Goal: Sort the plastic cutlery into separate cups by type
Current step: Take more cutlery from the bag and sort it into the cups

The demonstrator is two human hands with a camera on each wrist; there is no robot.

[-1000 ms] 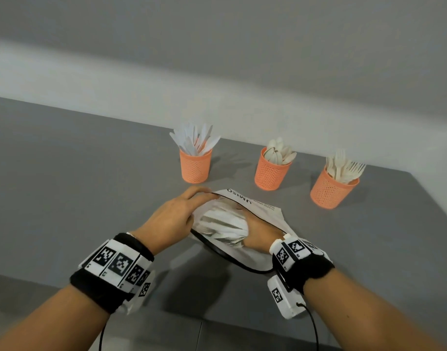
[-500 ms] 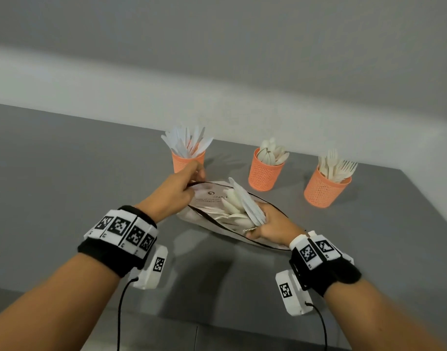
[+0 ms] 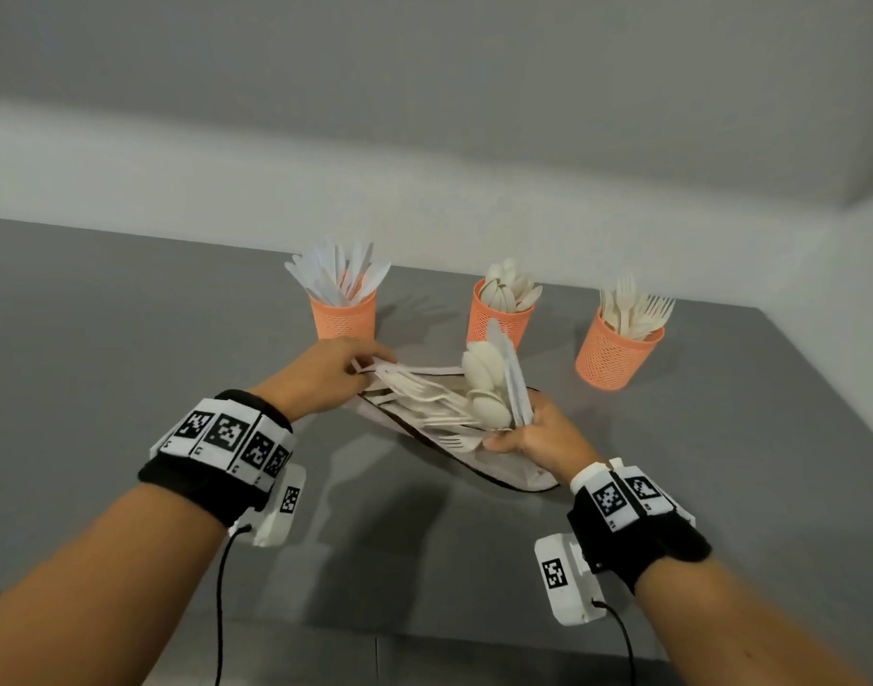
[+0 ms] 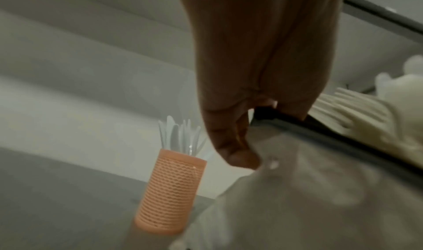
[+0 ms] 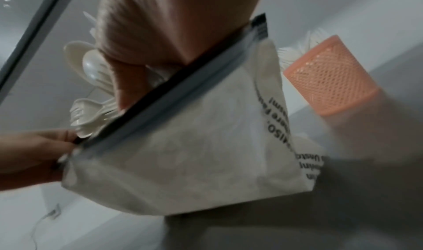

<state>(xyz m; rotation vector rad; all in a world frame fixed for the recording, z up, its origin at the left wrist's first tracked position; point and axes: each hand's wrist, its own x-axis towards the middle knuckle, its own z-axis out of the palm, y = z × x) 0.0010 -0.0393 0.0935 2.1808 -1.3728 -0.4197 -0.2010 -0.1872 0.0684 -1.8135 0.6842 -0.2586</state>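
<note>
Head view shows the right hand (image 3: pixel 538 438) with its fingers (image 3: pixel 498 444) curled around a mixed bundle of plastic cutlery (image 3: pixel 479 403), which it holds at the mouth of a white zip bag (image 3: pixel 513 475) lying low over the grey tabletop (image 3: pixel 127 339). The left hand (image 3: pixel 325 373) pinches the far corner of the bag's opening between thumb and fingertips, so the mouth is stretched open between the two hands.

The bundle looks very light and stiff, but the pieces are thin, smooth and loose against each other, so I judge they can slide out of a weak grip or fan apart. The best place to hold them is at the handles, close together, as the right hand does; the heads are wider and would not pack well under the fingers.

The pieces do not all point one way. The spoons (image 3: pixel 484 361) and the knives beside them stand up from the right fingers, bowls and blades up and tilted slightly away from the person. The forks (image 3: pixel 414 388) lie nearly flat, with their long axis running from the right fingers toward the left fingers; some tines are near the right thumb.

Beyond both hands stand three orange mesh cups: the knife cup (image 3: pixel 345 316) just past the left fingers, the spoon cup (image 3: pixel 498 321) just beyond the raised spoons, and the fork cup (image 3: pixel 615 354) further to the right of the right hand. Each already holds upright cutlery of its type.
</note>
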